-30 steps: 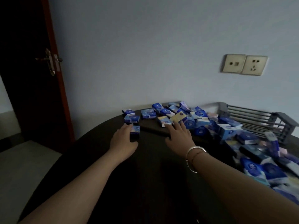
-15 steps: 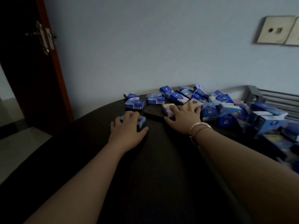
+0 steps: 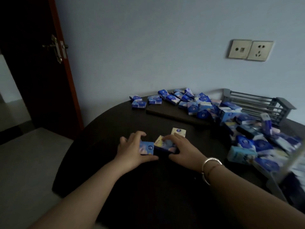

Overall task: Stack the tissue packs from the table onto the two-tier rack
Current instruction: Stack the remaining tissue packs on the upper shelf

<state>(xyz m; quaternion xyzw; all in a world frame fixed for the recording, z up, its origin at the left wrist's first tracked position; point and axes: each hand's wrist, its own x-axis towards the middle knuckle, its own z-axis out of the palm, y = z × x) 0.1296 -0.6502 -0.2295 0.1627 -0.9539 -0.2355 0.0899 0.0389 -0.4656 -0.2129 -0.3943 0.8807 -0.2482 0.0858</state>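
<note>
Both hands sit close together near the front of the dark round table (image 3: 115, 171), each with its fingers curled round a small tissue pack. The left hand (image 3: 132, 150) grips a blue pack (image 3: 146, 147), fingers arched over its far edge and thumb along the near edge, so the pack sits just inside the fingertips. The right hand (image 3: 183, 150) covers a pale yellow-and-blue pack (image 3: 162, 142), fingers draped over its top and thumb tucked against the near side — a hold that looks meant to gather packs together rather than lift one alone. The two packs touch between the hands, probably so they can be squared into one bundle for carrying. Just beyond the right fingertips a pale cream pack (image 3: 179, 132) lies loose, within easy reach for adding next. Well beyond both sets of fingers, the main heap of blue packs (image 3: 206, 106) spreads across the far and right side of the table, some resting on a dark flat board (image 3: 166, 112). The grey wire rack (image 3: 257, 103) stands behind the heap, far off to the right of the fingers; a second grey frame at the lower right is too blurred to make out. No pack shows on the rack's visible wires — judging by this, stacking has barely started.
</note>
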